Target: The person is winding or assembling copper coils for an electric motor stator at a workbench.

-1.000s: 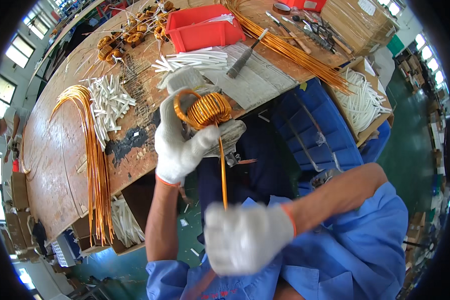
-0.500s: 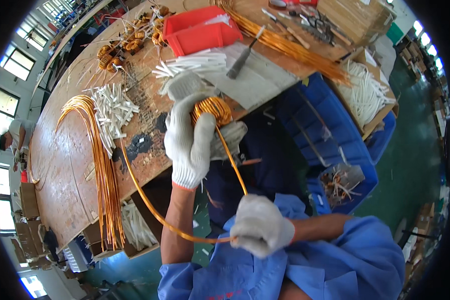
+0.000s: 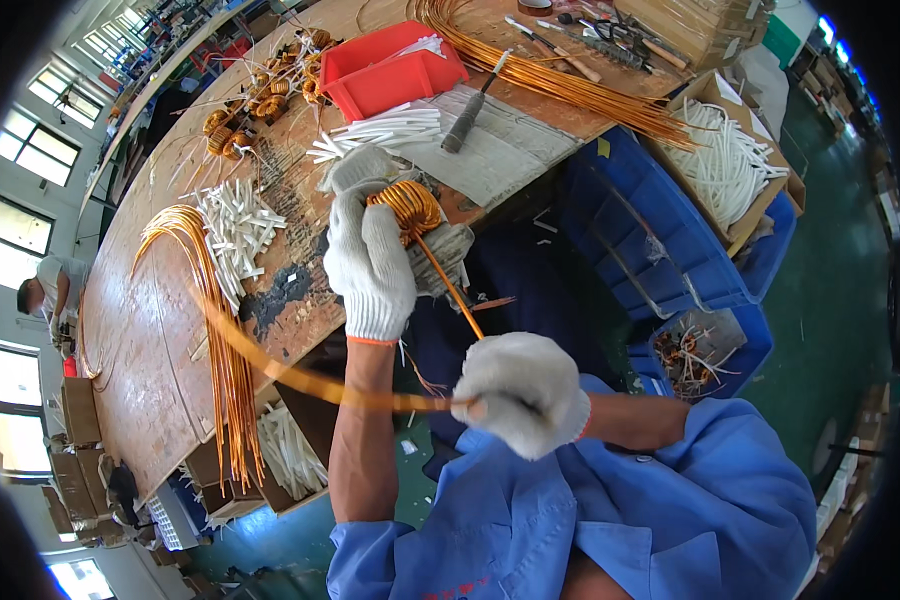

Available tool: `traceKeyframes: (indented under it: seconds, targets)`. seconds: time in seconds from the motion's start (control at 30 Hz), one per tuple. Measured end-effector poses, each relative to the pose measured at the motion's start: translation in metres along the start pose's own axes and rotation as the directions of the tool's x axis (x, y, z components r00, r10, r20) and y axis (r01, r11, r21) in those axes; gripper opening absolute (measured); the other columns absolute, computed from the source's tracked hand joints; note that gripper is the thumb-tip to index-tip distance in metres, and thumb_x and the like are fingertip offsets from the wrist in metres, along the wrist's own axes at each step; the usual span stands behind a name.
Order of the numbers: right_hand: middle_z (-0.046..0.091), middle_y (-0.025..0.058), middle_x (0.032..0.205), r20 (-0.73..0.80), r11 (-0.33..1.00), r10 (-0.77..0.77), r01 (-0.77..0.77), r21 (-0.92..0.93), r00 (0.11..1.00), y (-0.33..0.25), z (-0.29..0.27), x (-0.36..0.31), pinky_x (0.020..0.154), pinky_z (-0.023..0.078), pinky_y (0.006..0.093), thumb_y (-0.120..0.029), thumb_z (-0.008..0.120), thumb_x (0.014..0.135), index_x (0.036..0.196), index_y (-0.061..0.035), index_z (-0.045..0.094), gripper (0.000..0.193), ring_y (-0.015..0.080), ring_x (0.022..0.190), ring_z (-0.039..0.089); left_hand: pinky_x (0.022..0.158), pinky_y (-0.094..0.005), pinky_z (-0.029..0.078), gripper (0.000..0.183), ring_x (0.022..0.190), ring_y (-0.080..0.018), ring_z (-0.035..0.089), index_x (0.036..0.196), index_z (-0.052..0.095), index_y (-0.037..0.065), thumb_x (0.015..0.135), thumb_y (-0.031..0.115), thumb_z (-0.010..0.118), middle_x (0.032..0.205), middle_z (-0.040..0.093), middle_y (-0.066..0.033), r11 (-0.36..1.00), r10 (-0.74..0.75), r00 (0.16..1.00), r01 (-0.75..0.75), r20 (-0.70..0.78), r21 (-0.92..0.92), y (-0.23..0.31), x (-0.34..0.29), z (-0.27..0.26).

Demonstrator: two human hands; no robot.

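Observation:
In a white knit glove, my left hand (image 3: 372,255) is closed around a ring-shaped coil (image 3: 407,208) wound with copper-coloured wire, held at the table's near edge. From the coil a taut copper wire (image 3: 450,285) runs down toward me into my right hand (image 3: 523,392), gloved too and closed on it. The wire's loose length (image 3: 300,378) leaves that fist on the left, blurred by motion. Grey cloth-like material (image 3: 445,258) lies under the coil. A grey-handled pointed tool (image 3: 465,120) rests on a pale sheet beyond.
A bundle of copper wires (image 3: 220,370) hangs over the table edge beside short white tubes (image 3: 238,225). Farther off are a red bin (image 3: 355,90) and finished coils (image 3: 232,140). Blue crates (image 3: 630,230) and a box of white tubing (image 3: 720,165) stand right.
My right hand has risen slightly, still gripping the wire. The loose wire length has swung up and left. The coil in my left hand has shifted a little left.

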State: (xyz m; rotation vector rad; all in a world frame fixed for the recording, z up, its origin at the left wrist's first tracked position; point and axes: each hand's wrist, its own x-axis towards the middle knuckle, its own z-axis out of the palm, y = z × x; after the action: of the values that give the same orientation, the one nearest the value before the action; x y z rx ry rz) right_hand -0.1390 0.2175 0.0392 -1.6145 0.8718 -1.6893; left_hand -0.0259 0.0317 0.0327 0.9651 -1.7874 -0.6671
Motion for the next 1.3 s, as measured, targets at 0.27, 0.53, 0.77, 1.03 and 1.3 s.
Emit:
traceKeyframes:
  seconds: [0.27,0.53,0.77,1.03,1.3]
  targets:
    - [0.062,0.0052,0.079,-0.242,0.675,0.469,-0.169,0.718,0.849,-0.061,0.000,-0.013,0.065,0.044,0.0299,-0.024,0.065,0.114,0.095,-0.0008,0.065,0.030,0.0118,0.069,0.054,0.097,-0.0531,0.056,0.042,0.117,-0.0478,0.070,0.133,0.069,0.000,0.111,0.034,0.057,0.128,0.071,-0.0284,0.943,0.003,0.992,-0.045,0.127,0.331,-0.004,0.021,-0.023]
    - [0.065,0.0101,0.095,-0.434,0.987,0.080,-0.012,0.158,0.897,-0.122,-0.105,0.103,0.066,0.049,0.0355,-0.026,0.048,0.119,0.128,-0.0034,0.062,0.028,0.0171,0.072,0.061,0.066,-0.0465,0.049,0.046,0.070,-0.0340,0.061,0.073,0.065,0.008,0.091,0.047,0.081,0.073,0.057,-0.0115,0.722,0.565,0.579,-0.692,0.587,-0.011,0.105,-0.051,-0.010]
    - [0.077,0.0115,0.112,-0.014,0.991,0.110,-0.111,-0.074,0.994,0.001,-0.142,0.188,0.080,0.062,0.0373,-0.018,0.062,0.114,0.130,-0.0023,0.073,0.025,0.0217,0.089,0.077,0.056,-0.0447,0.046,0.026,0.059,-0.0343,0.055,0.067,0.058,0.005,0.089,0.013,0.069,0.067,0.052,-0.0111,0.825,0.542,0.680,-0.541,0.493,-0.161,0.129,-0.022,-0.042]
    - [0.076,0.0204,0.090,0.016,0.869,0.062,-0.046,-0.493,0.998,0.067,-0.074,0.251,0.082,0.060,0.0492,-0.029,0.068,0.108,0.113,-0.0049,0.078,0.026,0.0397,0.087,0.076,0.109,-0.0541,0.053,0.047,0.122,-0.0379,0.066,0.091,0.073,-0.004,0.116,0.021,0.042,0.125,0.066,-0.0240,0.865,0.490,0.860,-0.500,0.145,0.045,0.117,0.028,-0.070]
    - [0.073,0.0068,0.077,0.100,0.886,0.236,-0.172,-0.431,0.967,0.109,-0.061,0.267,0.057,0.058,0.0327,-0.025,0.074,0.107,0.111,-0.0001,0.077,0.026,0.0127,0.062,0.070,0.129,-0.0557,0.038,0.068,0.155,-0.0360,0.049,0.120,0.079,-0.013,0.119,0.034,0.030,0.166,0.051,-0.0244,0.871,0.491,0.871,-0.490,-0.004,0.028,0.068,0.090,-0.072]
